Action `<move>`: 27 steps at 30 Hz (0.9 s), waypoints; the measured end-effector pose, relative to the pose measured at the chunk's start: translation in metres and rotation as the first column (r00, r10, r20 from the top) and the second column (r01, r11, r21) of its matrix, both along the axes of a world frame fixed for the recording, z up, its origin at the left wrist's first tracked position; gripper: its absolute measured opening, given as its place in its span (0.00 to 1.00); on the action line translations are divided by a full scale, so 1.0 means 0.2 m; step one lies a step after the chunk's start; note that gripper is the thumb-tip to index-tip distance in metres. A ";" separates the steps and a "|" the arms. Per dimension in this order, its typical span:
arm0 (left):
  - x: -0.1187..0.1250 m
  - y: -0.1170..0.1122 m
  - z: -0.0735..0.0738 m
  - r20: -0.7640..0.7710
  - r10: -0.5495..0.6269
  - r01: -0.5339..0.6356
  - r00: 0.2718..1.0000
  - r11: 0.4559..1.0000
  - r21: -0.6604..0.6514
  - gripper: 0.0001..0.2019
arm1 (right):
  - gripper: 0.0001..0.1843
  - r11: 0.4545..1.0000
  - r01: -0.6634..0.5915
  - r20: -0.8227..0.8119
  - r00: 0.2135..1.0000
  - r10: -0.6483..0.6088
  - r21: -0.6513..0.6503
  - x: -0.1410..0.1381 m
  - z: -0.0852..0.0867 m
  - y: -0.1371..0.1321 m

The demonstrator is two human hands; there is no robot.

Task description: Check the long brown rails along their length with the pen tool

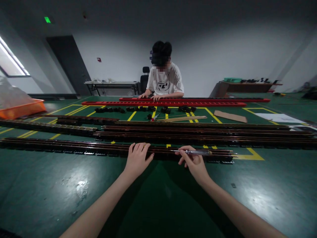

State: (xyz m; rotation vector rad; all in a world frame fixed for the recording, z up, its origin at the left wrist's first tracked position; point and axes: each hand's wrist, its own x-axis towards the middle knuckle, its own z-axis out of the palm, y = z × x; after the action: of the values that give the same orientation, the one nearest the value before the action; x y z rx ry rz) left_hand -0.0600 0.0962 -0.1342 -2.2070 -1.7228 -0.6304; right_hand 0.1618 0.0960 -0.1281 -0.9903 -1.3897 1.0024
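Observation:
A long dark rail strip (pixel 74 147) fitted with small black clips lies across the green surface right in front of me. My left hand (pixel 137 160) rests on it, fingers stretched flat over the top. My right hand (pixel 193 162) is closed on a thin screwdriver with a clear handle (pixel 198 152), held level along the rail, its handle pointing right. Both forearms reach in from the bottom edge.
Several more dark rails (pixel 198 132) lie stacked behind the near one. Beyond are loose black clips (pixel 138 109), thin sticks (pixel 183 118) and two long red strips (pixel 163 103), where a seated person in a white shirt (pixel 164 82) has both hands. An orange tray (pixel 19 108) stands far left.

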 end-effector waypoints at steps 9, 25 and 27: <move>-0.01 0.01 -0.01 -0.035 0.003 -0.001 0.999 0.999 0.034 0.16 | 0.17 0.999 0.038 0.011 0.999 -0.038 -0.008 0.00 0.01 -0.01; 0.00 0.00 -0.01 -0.044 0.010 -0.010 0.999 1.000 0.009 0.17 | 0.12 0.998 0.048 0.096 0.994 -0.053 0.049 0.00 0.01 -0.01; 0.00 0.00 0.00 -0.049 0.014 -0.014 0.999 1.000 0.002 0.17 | 0.12 0.995 0.083 0.087 0.992 -0.088 0.058 0.00 0.01 -0.02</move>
State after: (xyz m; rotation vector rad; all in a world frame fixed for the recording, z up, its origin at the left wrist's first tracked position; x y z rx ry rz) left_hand -0.0609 0.0970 -0.1351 -2.1892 -1.7113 -0.5697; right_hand 0.1621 0.0929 -0.1256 -1.0562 -1.4290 0.8612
